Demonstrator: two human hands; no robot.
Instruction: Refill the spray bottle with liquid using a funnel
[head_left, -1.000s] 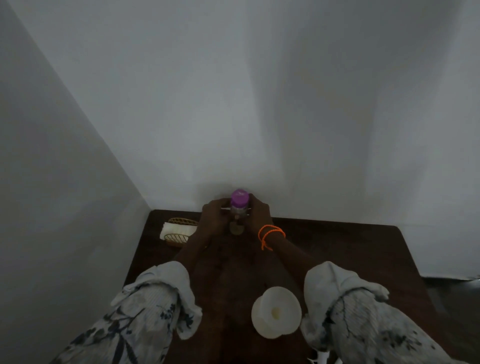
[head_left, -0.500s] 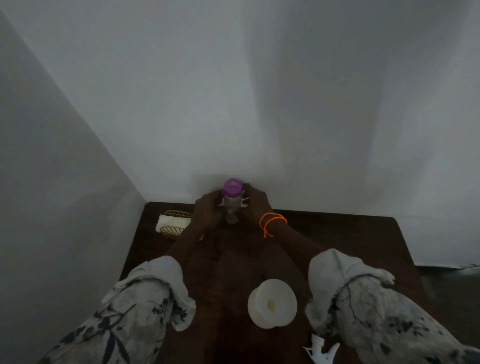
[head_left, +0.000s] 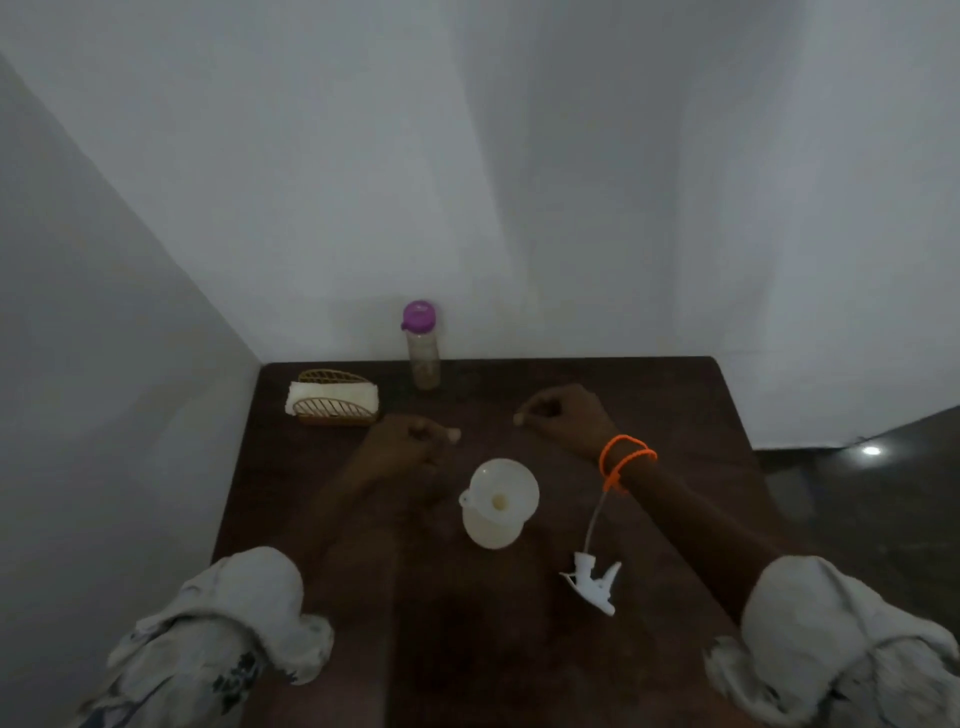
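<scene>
While both hands are hovering over the dark wooden table (head_left: 649, 395), the left hand (head_left: 402, 449) and right hand (head_left: 563, 415) are curling loosely, grasping nothing. Between them a white plastic funnel (head_left: 501, 486) is sitting in the mouth of a translucent spray bottle (head_left: 491, 527), mostly hiding it. A white trigger sprayer head (head_left: 595, 584) with a thin tube is lying just right of it. A purple-capped clear bottle (head_left: 422, 345) is standing upright by the wall, near a woven napkin holder (head_left: 332, 399). Dim light is blurring the left fingers.

Dim corner – white walls (head_left: 571, 182), dark wooden table (head_left: 649, 405), grey floor (head_left: 857, 499)
</scene>
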